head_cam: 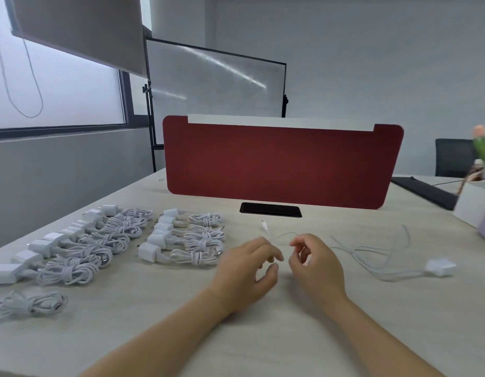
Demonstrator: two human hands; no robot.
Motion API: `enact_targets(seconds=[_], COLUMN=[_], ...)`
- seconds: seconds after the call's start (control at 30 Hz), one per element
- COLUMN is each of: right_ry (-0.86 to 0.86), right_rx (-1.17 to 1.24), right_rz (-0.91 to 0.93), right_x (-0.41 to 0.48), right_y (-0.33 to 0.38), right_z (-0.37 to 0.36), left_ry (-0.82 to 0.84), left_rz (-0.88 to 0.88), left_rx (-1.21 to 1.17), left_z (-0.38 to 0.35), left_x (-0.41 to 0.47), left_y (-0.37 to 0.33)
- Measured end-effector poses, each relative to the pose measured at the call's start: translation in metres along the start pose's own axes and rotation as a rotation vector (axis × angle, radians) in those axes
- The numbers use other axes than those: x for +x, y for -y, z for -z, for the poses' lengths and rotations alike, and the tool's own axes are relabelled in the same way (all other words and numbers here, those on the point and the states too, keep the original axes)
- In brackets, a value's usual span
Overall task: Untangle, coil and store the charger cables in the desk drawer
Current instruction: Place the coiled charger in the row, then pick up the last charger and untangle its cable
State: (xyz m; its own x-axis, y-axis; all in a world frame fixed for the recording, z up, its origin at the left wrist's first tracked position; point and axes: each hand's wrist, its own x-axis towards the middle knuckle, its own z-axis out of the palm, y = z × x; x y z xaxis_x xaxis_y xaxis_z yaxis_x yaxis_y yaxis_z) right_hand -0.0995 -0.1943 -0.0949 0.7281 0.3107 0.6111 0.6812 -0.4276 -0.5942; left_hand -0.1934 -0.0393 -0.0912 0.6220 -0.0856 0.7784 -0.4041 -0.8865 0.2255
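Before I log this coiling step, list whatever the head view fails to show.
No desk drawer shows anywhere in the head view.
Blur hides whether the left hand or the right hand pinches the loose cable.
The cable bundle nearest the person is cut by the left edge.
The white box is cut by the right edge.

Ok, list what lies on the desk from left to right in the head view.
Long row of coiled chargers → short row of coiled chargers → left hand → right hand → loose cable → white plug → white box.
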Motion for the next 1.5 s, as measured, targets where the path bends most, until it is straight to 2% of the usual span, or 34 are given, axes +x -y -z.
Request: enact_targets(seconds=[0.13, 0.27, 0.43, 0.6, 0.67, 0.8, 0.87, 0.97, 1.1, 1.17, 1.27, 1.43, 1.5], right_ry=[-0.061, -0.106, -0.123, 0.153, 0.17, 0.048, 0.124, 0.293, 0.343, 0.346, 0.294, 0.088, 0.035], right_rx=[-0.134, -0.223, -0.358, -0.742, -0.773, -0.802, -0.726, -0.489, 0.142, 0.377, 0.459, 0.481, 0.472], right_rz=[-0.04, -0.134, -0.209, -0.254, -0.257, -0.005, -0.031, -0.295, -0.579, -0.672, -0.647, -0.505, -0.439], right_x=[-0.009, -0.015, -0.014, -0.004, -0.002, -0.004, -0.003, 0.007, 0.024, 0.025, 0.027, 0.039, 0.047], right_y=[-0.038, -0.076, -0.116, -0.143, -0.142, -0.133, -0.116, -0.09, -0.057, -0.046, -0.042, -0.038, -0.036], right_z=[0.057, 0.109, 0.141, 0.144, 0.141, 0.136, 0.135, 0.129, 0.106, 0.094, 0.073, 0.042, 0.035], left_ry=[0.018, 0.093, 0.345, 0.417, 0.424, 0.402, 0.41, 0.411, 0.41, 0.394, 0.419, 0.597, 0.577], left_rz=[0.256, 0.404, 0.369, 0.271, 0.268, 0.289, 0.371, 0.439, 0.671, 0.751, 0.786, 0.73, 0.771], left_rx=[-0.283, -0.403, -0.298, -0.161, -0.132, -0.086, -0.105, -0.122, -0.385, -0.459, -0.498, -0.453, -0.49], left_z=[-0.046, -0.087, -0.129, -0.149, -0.153, -0.157, -0.155, -0.146, -0.124, -0.113, -0.095, -0.078, -0.079], left_x=[0.023, 0.045, 0.063, 0.07, 0.069, 0.069, 0.069, 0.069, 0.07, 0.071, 0.073, 0.069, 0.067], left_y=[-0.045, -0.078, -0.1, -0.096, -0.091, -0.085, -0.081, -0.068, -0.052, -0.045, -0.033, -0.019, -0.014])
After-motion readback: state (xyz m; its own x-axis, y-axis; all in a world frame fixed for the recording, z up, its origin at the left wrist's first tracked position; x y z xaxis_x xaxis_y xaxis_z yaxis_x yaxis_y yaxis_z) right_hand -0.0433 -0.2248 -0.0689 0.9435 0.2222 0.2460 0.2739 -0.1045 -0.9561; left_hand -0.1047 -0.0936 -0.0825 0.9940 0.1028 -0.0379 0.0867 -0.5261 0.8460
